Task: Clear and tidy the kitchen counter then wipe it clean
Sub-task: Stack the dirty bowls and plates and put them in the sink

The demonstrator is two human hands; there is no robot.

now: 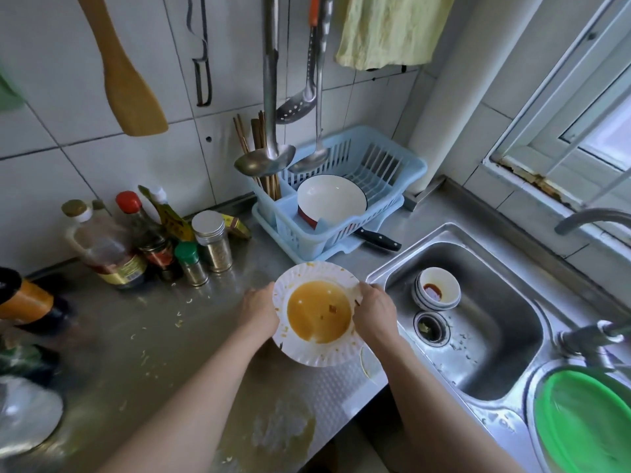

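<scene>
Two bare forearms reach into view from the bottom edge, one on each side. No sleeve shows on either arm; both are uncovered from the frame edge down to the wrist. The left hand (260, 310) and the right hand (374, 310) wear no gloves. No watch, bracelet or band sits on either wrist, and no ring can be made out on the fingers (367, 289) that show. The nails are too small to tell apart.
</scene>
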